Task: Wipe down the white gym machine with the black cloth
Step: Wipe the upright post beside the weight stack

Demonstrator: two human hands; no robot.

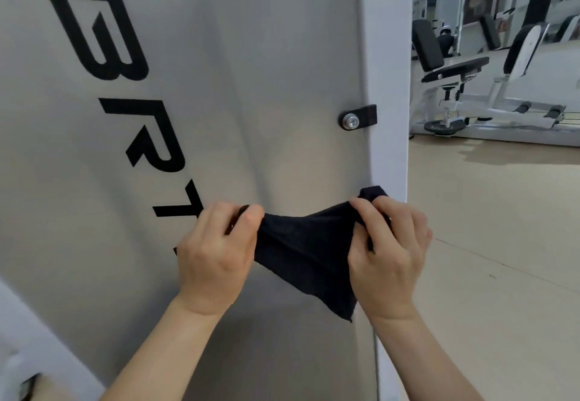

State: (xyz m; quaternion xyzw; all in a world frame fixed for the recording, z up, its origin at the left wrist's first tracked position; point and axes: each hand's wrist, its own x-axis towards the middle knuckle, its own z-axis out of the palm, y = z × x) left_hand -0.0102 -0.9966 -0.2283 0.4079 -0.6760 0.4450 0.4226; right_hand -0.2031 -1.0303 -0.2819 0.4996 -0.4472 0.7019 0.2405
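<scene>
Foreground: the gym machine panel (251, 55) fills the left and centre, with lettering (125, 86) running down its left half and a bolted bracket (357, 118) near its right edge, against the upright frame post (389, 86). Before the lower panel, below the bracket, the cloth (307, 250) spans the hands: the left hand (216, 253) grips its left end, the right hand (392, 243) its right end. Right of the post lies the floor (486, 243); behind, on it, stands a padded seat machine (455, 67).
</scene>
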